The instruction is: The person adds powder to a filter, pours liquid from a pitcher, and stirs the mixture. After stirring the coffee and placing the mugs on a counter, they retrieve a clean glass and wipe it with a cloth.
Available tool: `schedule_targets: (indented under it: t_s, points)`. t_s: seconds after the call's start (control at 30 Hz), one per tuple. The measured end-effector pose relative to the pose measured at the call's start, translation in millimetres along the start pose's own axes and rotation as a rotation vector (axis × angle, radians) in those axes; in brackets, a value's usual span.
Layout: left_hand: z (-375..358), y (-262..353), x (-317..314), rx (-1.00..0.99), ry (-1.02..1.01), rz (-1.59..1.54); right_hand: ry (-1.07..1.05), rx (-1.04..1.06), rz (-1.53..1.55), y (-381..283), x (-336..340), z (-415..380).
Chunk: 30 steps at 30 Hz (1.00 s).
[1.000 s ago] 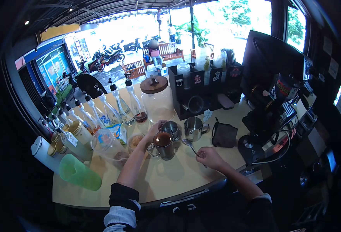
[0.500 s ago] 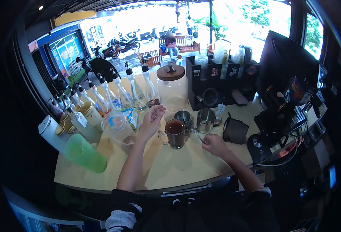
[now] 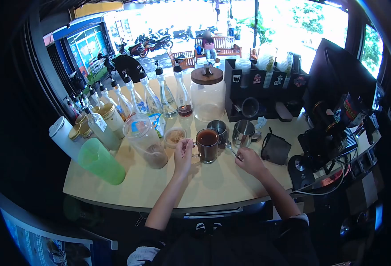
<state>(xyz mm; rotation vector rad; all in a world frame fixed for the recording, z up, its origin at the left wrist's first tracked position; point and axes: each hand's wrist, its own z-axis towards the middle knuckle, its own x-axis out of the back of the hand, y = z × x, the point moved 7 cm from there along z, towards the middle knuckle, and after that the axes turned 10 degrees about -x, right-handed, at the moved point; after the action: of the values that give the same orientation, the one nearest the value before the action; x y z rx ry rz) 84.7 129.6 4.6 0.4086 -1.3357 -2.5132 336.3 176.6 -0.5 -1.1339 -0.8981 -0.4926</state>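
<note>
A clear glass mug (image 3: 208,148) of dark brown liquid stands upright on the counter. My left hand (image 3: 184,155) is at its left side, fingers closed around the handle, which they partly hide. My right hand (image 3: 250,161) pinches the handle of a metal spoon (image 3: 234,151), whose far end points toward the mug and a metal cup (image 3: 216,128) behind it. A steel pitcher (image 3: 243,134) is beyond the spoon. Left of the mug, a small bowl of brown granules (image 3: 175,136) sits beside a tall clear container with brown powder (image 3: 153,153).
A green pitcher (image 3: 102,162) and several pump bottles (image 3: 168,99) line the left side. At the back are a wood-lidded jar (image 3: 208,97) and a black cup organizer (image 3: 266,99). A dark pouch (image 3: 275,147) lies right, near a black machine (image 3: 333,128).
My left hand has come down from beside the mug to its handle, closing its fingers. My right hand still holds the spoon. The camera view has shifted slightly.
</note>
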Motion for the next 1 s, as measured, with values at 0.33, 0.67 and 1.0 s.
schedule_targets:
  t_s: [0.33, 0.67, 1.0]
  points:
    - [-1, -6, -9, 0.054, 0.046, -0.033, 0.081, 0.068, -0.017, -29, 10, -21]
    - [-4, -3, -15, 0.098, 0.098, -0.089, 0.035, 0.137, 0.048, -48, 10, -29]
    - [-4, 2, -15, 0.168, 0.130, -0.113, 0.061, 0.129, 0.138, -43, 21, -29]
